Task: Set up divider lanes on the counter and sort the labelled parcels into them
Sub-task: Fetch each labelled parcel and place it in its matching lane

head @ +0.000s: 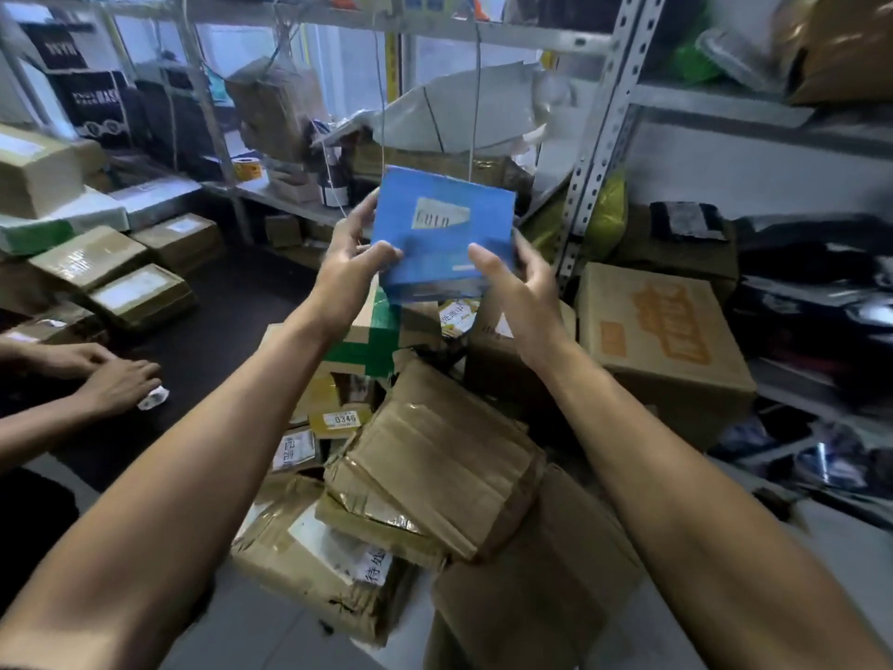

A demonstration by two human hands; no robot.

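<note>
I hold a flat blue parcel with a pale torn label up in front of me, above a heap of parcels. My left hand grips its left edge, thumb on the front face. My right hand holds its lower right corner, thumb on the front and fingers behind. Below my arms lies a pile of brown cardboard parcels, some with white labels, one marked 0346. More taped parcels are stacked on the dark counter at the left.
Another person's hands rest on the counter at the left edge, one on a small white scrap. A big box with orange print stands to the right. Metal shelving with bags and boxes fills the back and right side.
</note>
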